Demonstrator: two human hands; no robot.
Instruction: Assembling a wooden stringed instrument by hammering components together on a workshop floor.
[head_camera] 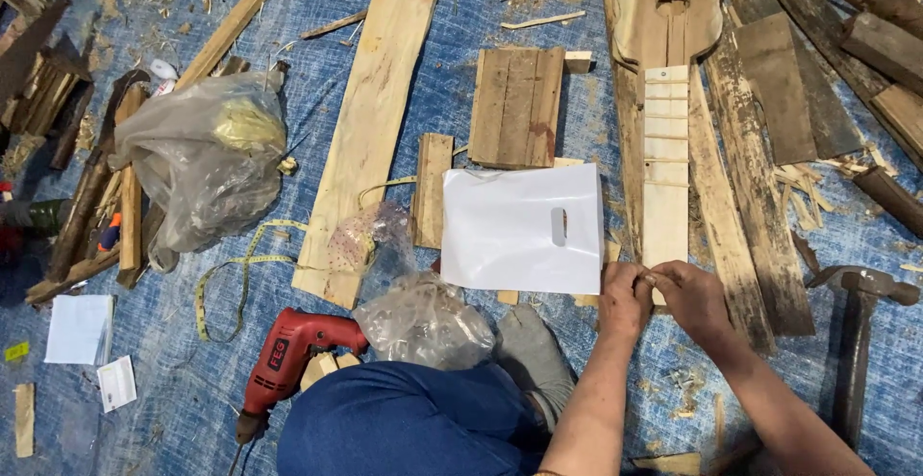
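Note:
A pale wooden neck board [665, 163] with several thin cross strips lies lengthwise, joined at its far end to a rounded wooden body [669, 0] with a round hole. My left hand [625, 301] and my right hand [690, 295] meet at the board's near end, fingers pinched together on something small that I cannot make out. A white plastic bag [524, 229] with a cut-out handle lies just left of my hands.
A red electric drill [288, 356] and a clear bag [423, 320] sit by my knee. A long plank [375, 120], a yellow tape measure [236, 269], a grey plastic bag [207, 163], a hammer [856, 341] and scrap wood cover the blue tarp [115, 418].

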